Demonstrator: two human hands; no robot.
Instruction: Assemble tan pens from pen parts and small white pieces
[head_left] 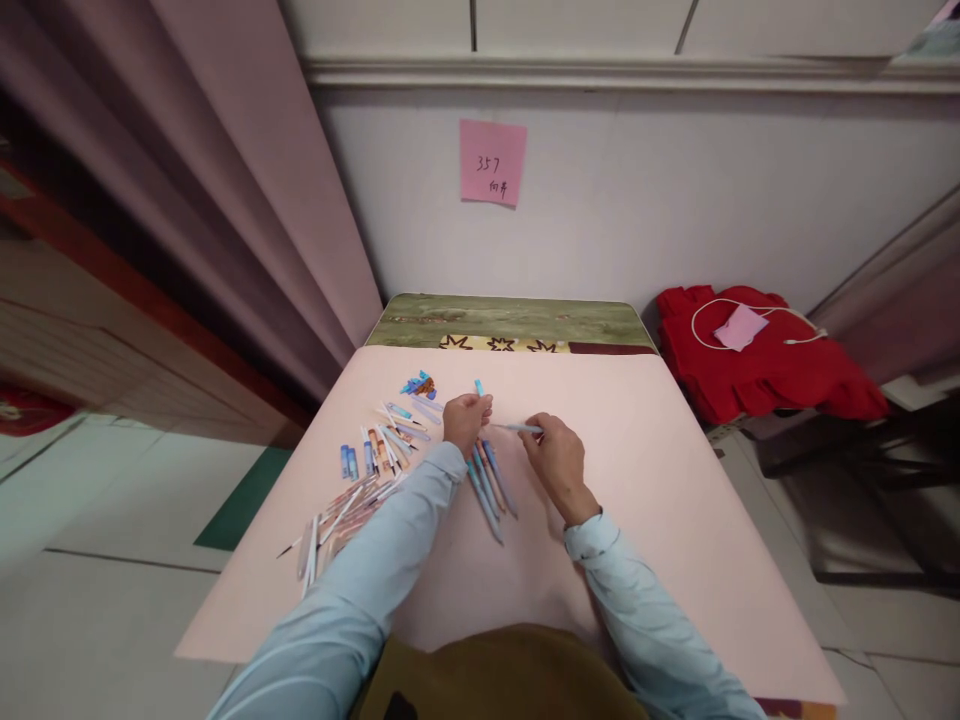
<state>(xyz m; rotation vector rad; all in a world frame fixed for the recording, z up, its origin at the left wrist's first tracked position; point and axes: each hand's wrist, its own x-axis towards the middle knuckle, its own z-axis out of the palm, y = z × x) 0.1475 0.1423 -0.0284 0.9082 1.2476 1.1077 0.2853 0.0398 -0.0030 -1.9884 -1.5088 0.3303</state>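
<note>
Both arms in pale blue sleeves, extended forward over the pink table cover (pixel 660 500). Left hand (pixel 465 420) near cover centre, fingers curled shut, knuckles up, pinching something small. Right hand (pixel 556 462) just right of it, wrist bent inward, fingertips closed in a pinch pointing at the left hand. Hands close, not touching.

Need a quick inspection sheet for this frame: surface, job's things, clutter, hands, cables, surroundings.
Surface: pale pink sheet covering a table.
Job's things: thin light-blue pen barrel between both hands; row of assembled pens between the forearms.
Clutter: loose pen parts, caps and refills spread at left.
Hands: left hand curled near a small blue cap; right hand pinching the barrel.
Cables: white cable on red cloth.
Surroundings: pink sticky note on wall; curtain at left.
</note>
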